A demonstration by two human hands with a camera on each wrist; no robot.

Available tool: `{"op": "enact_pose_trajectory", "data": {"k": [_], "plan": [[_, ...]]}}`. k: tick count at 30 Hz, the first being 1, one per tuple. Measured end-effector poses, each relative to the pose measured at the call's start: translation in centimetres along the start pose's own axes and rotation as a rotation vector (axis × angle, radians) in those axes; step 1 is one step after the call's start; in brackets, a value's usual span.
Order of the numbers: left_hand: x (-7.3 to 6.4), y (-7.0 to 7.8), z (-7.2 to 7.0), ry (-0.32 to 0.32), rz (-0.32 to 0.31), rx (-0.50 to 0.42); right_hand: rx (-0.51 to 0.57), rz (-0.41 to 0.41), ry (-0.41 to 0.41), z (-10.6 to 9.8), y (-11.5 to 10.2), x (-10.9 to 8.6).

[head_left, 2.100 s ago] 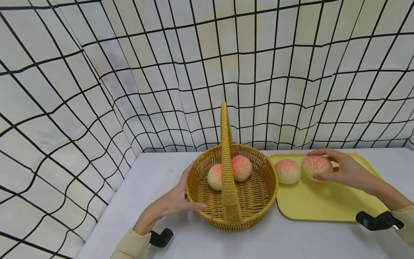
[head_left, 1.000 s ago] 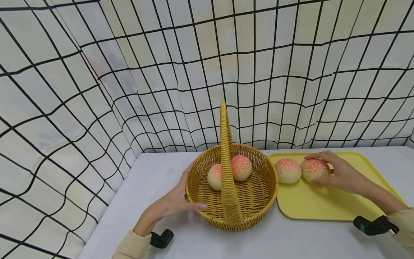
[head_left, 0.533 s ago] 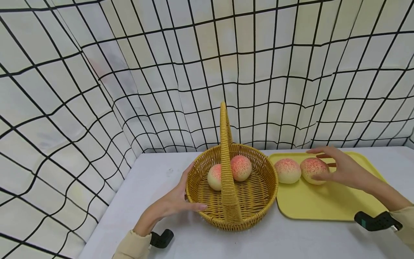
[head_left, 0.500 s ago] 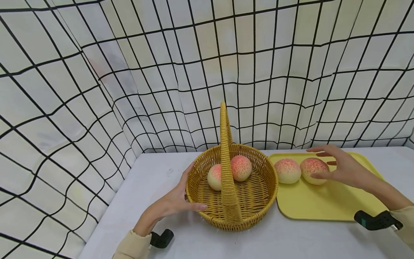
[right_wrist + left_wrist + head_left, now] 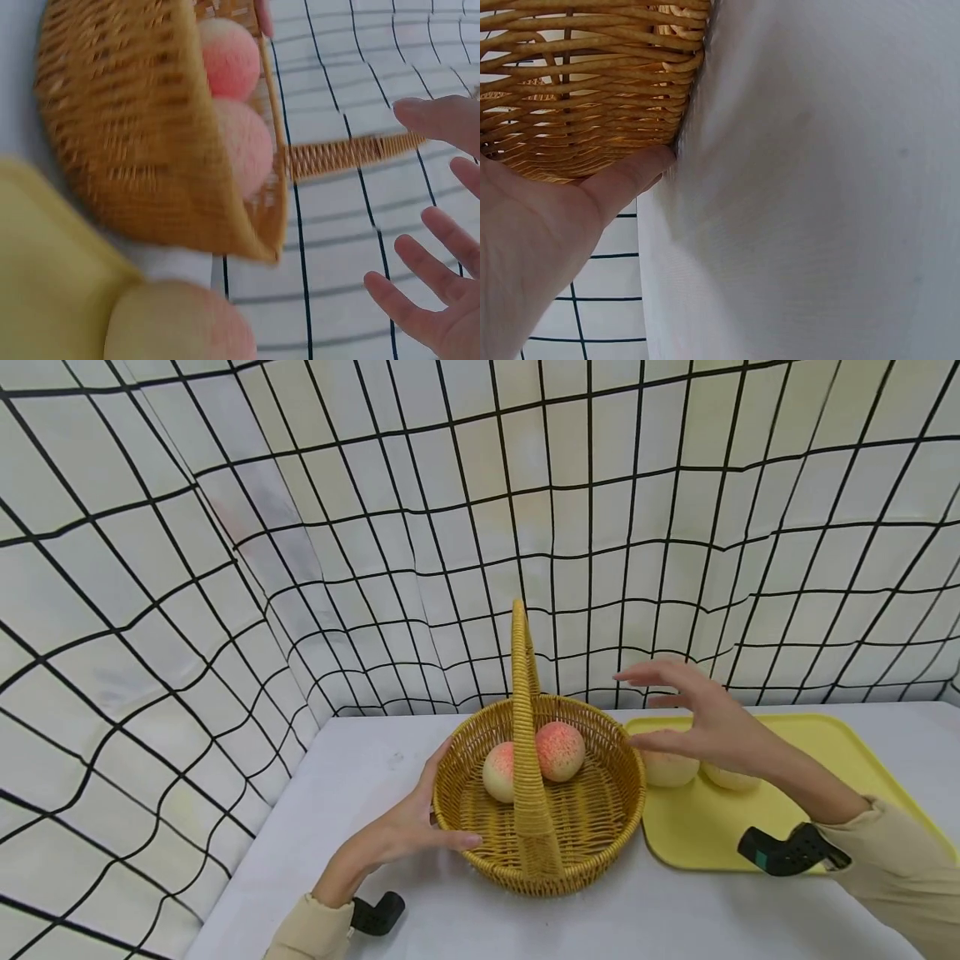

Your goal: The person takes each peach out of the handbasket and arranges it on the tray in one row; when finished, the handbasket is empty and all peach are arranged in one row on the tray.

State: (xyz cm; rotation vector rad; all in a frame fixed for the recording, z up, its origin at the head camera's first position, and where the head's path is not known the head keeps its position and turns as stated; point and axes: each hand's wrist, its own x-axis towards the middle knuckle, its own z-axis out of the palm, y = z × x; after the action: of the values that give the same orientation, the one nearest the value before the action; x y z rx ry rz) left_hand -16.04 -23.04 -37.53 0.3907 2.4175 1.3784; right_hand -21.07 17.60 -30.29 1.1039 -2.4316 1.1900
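Observation:
My left hand (image 5: 408, 818) holds the left side of a round wicker basket (image 5: 540, 877), thumb over the rim. In the left wrist view its fingers (image 5: 630, 176) touch the outer wall low down, near the cloth. Two pink-and-cream peaches, a left one (image 5: 498, 777) and a right one (image 5: 560, 750), lie inside; the handle partly covers the left one. My right hand (image 5: 697, 710) hovers with spread fingers over the left part of a yellow tray (image 5: 750, 827), holding nothing. Below it, partly hidden, two more peaches sit on the tray, one (image 5: 667, 770) beside the basket, another (image 5: 729, 778) to its right.
A tall arched handle (image 5: 522, 693) rises over the basket's middle. White cloth (image 5: 600, 918) covers the table. Behind and to the left stand white sheets (image 5: 450, 568) with a black grid. Each wrist carries a black device, one left (image 5: 378, 912), one right (image 5: 780, 850).
My right hand has let go of the right tray peach, lifted away and moved left towards the basket with fingers spread. The left hand and the basket have stayed put.

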Motion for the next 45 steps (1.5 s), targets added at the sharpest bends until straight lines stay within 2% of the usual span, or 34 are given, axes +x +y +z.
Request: {"op": "enact_pose_trajectory", "data": {"k": [4, 8, 11, 15, 22, 30, 37, 42, 45], "plan": [[0.0, -0.1, 0.1, 0.002, -0.001, -0.003, 0.068, -0.007, -0.039, 3.1, -0.7, 1.6], [0.0, -0.2, 0.2, 0.005, 0.006, -0.012, 0.116, 0.015, -0.096, 6.2, -0.3, 2.3], [-0.1, -0.1, 0.3, 0.005, 0.001, -0.011, 0.101, 0.051, -0.13, 8.0, 0.1, 2.4], [-0.3, -0.1, 0.1, 0.008, -0.001, 0.005, 0.029, 0.065, -0.131, 9.6, 0.6, 2.7], [-0.2, 0.0, 0.1, 0.0, 0.002, -0.001, -0.063, 0.146, -0.215, 10.5, 0.9, 3.1], [-0.2, -0.1, 0.3, 0.008, -0.011, -0.001, -0.113, 0.167, -0.217, 10.7, 0.9, 3.1], [-0.2, 0.0, 0.2, 0.008, -0.011, 0.005, -0.123, 0.141, -0.238, 10.6, 0.2, 2.5], [-0.1, 0.1, 0.3, 0.005, -0.012, 0.01, -0.135, 0.103, -0.273, 10.0, -0.3, 1.5], [-0.1, 0.1, 0.3, 0.006, -0.009, 0.009, -0.119, 0.083, -0.268, 9.6, -0.5, 0.9]]}}
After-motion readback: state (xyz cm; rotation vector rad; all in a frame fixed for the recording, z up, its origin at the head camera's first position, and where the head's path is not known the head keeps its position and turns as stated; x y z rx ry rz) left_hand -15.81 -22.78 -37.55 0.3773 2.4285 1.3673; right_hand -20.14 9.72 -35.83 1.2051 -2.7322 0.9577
